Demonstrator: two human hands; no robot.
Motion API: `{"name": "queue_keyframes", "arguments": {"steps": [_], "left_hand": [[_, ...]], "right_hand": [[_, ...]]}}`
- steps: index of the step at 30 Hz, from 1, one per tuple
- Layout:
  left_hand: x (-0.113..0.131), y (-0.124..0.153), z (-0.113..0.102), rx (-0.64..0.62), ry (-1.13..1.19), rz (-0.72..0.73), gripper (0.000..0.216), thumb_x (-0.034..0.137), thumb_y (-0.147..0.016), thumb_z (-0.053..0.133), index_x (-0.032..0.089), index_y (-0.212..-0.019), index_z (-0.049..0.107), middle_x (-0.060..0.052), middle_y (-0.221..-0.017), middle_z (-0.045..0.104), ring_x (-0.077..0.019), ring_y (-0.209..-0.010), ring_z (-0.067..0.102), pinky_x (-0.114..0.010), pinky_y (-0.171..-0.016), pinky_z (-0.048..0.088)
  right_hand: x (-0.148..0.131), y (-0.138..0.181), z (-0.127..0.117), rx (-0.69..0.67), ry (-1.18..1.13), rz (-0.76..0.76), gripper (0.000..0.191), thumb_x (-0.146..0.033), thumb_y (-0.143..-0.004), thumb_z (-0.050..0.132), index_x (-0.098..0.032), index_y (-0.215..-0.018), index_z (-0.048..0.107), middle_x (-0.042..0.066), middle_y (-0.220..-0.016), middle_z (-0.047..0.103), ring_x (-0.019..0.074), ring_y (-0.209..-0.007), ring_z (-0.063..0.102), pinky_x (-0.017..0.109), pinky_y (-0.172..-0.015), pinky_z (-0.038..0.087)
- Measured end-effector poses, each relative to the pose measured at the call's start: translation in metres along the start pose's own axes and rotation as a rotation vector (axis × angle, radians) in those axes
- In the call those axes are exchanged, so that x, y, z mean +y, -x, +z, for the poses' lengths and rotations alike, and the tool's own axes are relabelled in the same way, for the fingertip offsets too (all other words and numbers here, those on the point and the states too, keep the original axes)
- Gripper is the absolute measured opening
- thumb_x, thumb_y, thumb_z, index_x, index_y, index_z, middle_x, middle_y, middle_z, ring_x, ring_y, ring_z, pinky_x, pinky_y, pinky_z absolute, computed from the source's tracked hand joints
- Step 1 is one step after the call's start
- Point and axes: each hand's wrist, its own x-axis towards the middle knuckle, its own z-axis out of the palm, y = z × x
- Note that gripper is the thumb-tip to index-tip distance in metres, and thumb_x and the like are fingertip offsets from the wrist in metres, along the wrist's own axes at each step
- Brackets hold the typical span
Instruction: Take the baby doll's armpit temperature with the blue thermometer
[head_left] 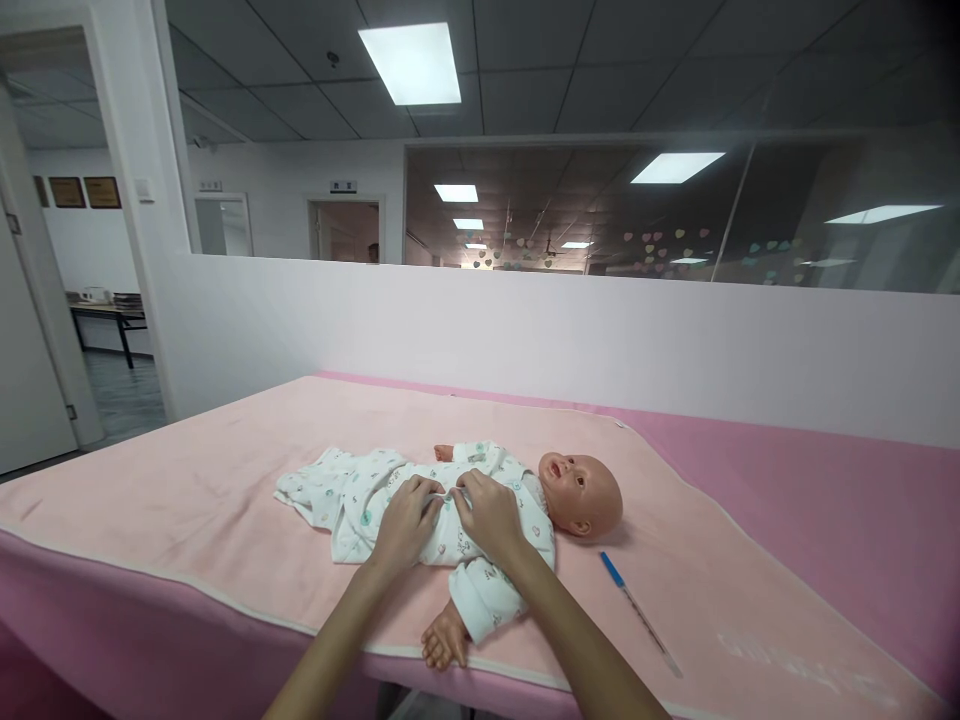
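Note:
A baby doll (589, 495) lies on its back, head to the right, in a white baby outfit (360, 500) with small green and brown prints. My left hand (411, 515) rests on the front of the outfit at the belly, its fingers pinched on the cloth. Close beside it, my right hand (487, 512) also pinches the cloth, nearer the chest. Between the fingertips a small fold of fabric shows; its exact form is too small to make out. One doll hand (445, 636) sticks out of the near sleeve, below my wrists.
A blue-capped thermometer-like stick (637, 608) lies right of the doll. Under both spreads a pale pink blanket (187, 480) over a darker pink cover (847, 510). Behind stands a white half wall (525, 330) with glass above. A doorway with a table (109, 310) is at left.

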Motion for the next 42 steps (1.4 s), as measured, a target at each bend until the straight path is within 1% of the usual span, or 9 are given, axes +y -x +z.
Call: {"name": "queue_keyframes", "arguments": {"steps": [10,15,20,22,25,31,35,38,42], "left_hand": [[-0.003,-0.002,0.001,-0.040,-0.036,0.035,0.021,0.026,-0.084,0.036,0.021,-0.085,0.056,-0.004,-0.090,0.055,-0.0194,-0.085,0.051,-0.032,-0.074,0.040],[-0.007,-0.001,0.005,-0.047,-0.092,0.089,0.025,0.026,-0.086,0.035,0.022,-0.095,0.057,-0.005,-0.090,0.054,-0.0198,-0.084,0.050,-0.033,-0.073,0.041],[-0.002,0.004,0.007,0.108,-0.157,0.195,0.036,0.021,-0.086,0.033,0.024,-0.121,0.043,-0.007,-0.096,0.052,-0.0203,-0.087,0.050,-0.035,-0.074,0.042],[0.002,0.005,0.005,0.211,-0.149,0.221,0.034,0.020,-0.085,0.036,0.022,-0.118,0.045,-0.008,-0.101,0.051,-0.0210,-0.092,0.049,-0.036,-0.078,0.042],[0.004,0.004,0.003,0.282,-0.191,0.238,0.022,0.021,-0.084,0.039,0.022,-0.099,0.057,-0.007,-0.101,0.052,-0.0216,-0.094,0.049,-0.037,-0.081,0.041],[0.000,0.003,0.006,0.236,-0.267,0.240,0.019,0.025,-0.083,0.044,0.023,-0.088,0.063,-0.006,-0.103,0.053,-0.0220,-0.096,0.050,-0.038,-0.081,0.042],[-0.003,0.003,0.006,0.203,-0.250,0.277,0.020,0.025,-0.082,0.047,0.024,-0.091,0.064,-0.006,-0.103,0.056,-0.0215,-0.094,0.052,-0.037,-0.079,0.043],[-0.004,0.004,0.006,0.238,-0.268,0.330,0.018,0.022,-0.081,0.048,0.024,-0.086,0.065,-0.006,-0.099,0.058,-0.0212,-0.090,0.053,-0.037,-0.074,0.043],[-0.001,0.001,0.006,0.356,-0.266,0.421,0.019,0.014,-0.080,0.048,0.023,-0.084,0.065,-0.006,-0.095,0.060,-0.0198,-0.086,0.053,-0.035,-0.072,0.042]], "right_hand": [[0.000,0.002,0.003,-0.002,0.019,-0.003,0.014,-0.027,-0.088,0.039,-0.020,-0.081,0.049,-0.001,-0.077,0.058,0.0114,-0.067,0.052,0.025,-0.052,0.022],[0.000,0.002,0.004,0.018,-0.003,-0.004,0.016,-0.027,-0.088,0.038,-0.019,-0.080,0.050,0.000,-0.075,0.058,0.0110,-0.065,0.052,0.024,-0.051,0.022],[0.000,0.001,0.002,0.056,-0.044,0.016,0.017,-0.025,-0.088,0.037,-0.019,-0.081,0.051,-0.001,-0.074,0.058,0.0108,-0.065,0.052,0.023,-0.051,0.023],[0.000,0.001,0.002,0.065,-0.054,0.021,0.016,-0.025,-0.088,0.037,-0.020,-0.081,0.051,-0.001,-0.074,0.058,0.0109,-0.065,0.052,0.023,-0.052,0.024],[0.000,0.002,0.001,0.066,-0.069,0.020,0.016,-0.025,-0.087,0.038,-0.020,-0.083,0.053,-0.001,-0.076,0.059,0.0111,-0.065,0.053,0.023,-0.052,0.025],[-0.001,-0.001,-0.001,0.070,-0.107,0.056,0.017,-0.018,-0.085,0.037,-0.020,-0.082,0.054,-0.001,-0.075,0.059,0.0108,-0.065,0.053,0.022,-0.054,0.029],[-0.007,-0.002,-0.029,0.099,-0.166,0.137,0.018,-0.018,-0.082,0.038,-0.020,-0.085,0.056,0.001,-0.083,0.060,0.0113,-0.067,0.055,0.021,-0.058,0.036],[-0.002,0.024,-0.063,0.174,-0.178,0.311,0.019,-0.027,-0.081,0.039,-0.020,-0.086,0.057,0.003,-0.085,0.061,0.0143,-0.071,0.057,0.024,-0.062,0.042],[0.041,0.110,-0.086,0.282,0.022,0.661,0.029,-0.044,-0.076,0.039,-0.026,-0.089,0.058,0.008,-0.088,0.063,0.0239,-0.074,0.060,0.036,-0.061,0.047]]}}
